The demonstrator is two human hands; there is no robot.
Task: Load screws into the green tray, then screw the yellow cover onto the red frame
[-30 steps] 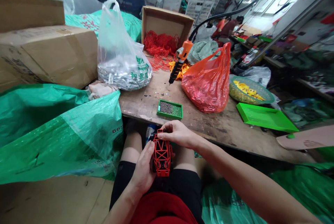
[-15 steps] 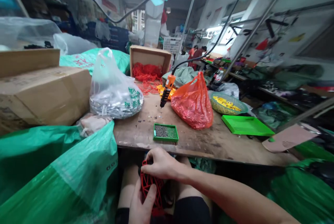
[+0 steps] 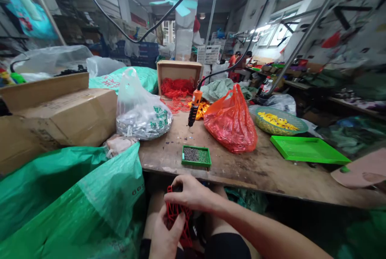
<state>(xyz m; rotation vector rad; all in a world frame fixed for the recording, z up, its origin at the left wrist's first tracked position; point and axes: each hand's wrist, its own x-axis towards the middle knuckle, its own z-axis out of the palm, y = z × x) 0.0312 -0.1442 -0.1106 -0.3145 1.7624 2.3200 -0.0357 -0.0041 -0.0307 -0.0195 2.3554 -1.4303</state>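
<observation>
Over my lap, just below the table's front edge, both hands are on a red plastic lattice piece [image 3: 171,210] with open slanted bars. My left hand [image 3: 165,233] wraps its lower part, the thumb lying across the bars. My right hand [image 3: 189,194] pinches the upper end from above, fingers curled around it. Something dark shows by the right fingertips, too hidden to name. On the table beyond my hands sits a small green tray [image 3: 208,157] of dark screws. Above the tabletop hangs an orange and black electric screwdriver [image 3: 195,106] on a cable.
A clear bag [image 3: 141,110] of silvery parts and a cardboard box [image 3: 66,118] stand left. Right are a red bag [image 3: 232,124], a basket [image 3: 279,121] of yellow pieces and a green tray [image 3: 310,149]. Green sacking [image 3: 90,206] drapes at my left. People [image 3: 239,64] sit far back.
The camera view has shifted, so the table and its items appear slightly lower and further right. Both hands stay on the red lattice piece, the right fingers more curled over its upper end.
</observation>
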